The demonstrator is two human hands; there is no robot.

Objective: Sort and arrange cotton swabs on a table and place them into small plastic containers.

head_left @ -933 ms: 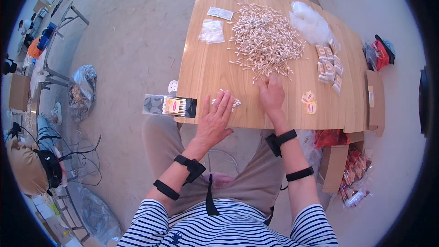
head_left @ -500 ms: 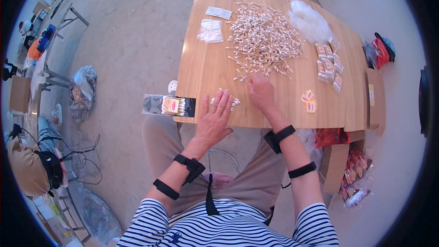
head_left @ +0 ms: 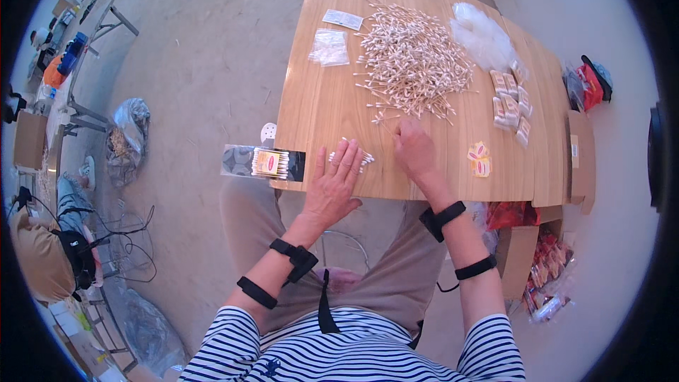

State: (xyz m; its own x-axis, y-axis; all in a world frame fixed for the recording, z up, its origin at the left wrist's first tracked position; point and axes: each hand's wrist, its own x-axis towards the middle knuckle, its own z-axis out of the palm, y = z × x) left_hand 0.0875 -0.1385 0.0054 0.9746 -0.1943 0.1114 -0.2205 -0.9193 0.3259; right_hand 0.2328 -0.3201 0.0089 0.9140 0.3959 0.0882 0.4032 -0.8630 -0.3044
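My left hand lies flat on the wooden table, fingers stretched over a small group of cotton swabs whose tips show on both sides of it. My right hand is closed at the near edge of a large heap of loose cotton swabs; whatever its fingers hold is hidden. Left of my left hand, a packed bundle of cotton swabs with a yellow and red label rests on a dark and clear sleeve at the table's edge.
Several small packed bundles sit at the right, below a pile of clear plastic bags. Yellow labels lie nearer me. Flat clear bags and a printed slip are at the far left. A cardboard box stands below the table.
My right hand has shifted a little to the right and slightly toward me, still closed. My left hand stays flat over the small group of swabs.
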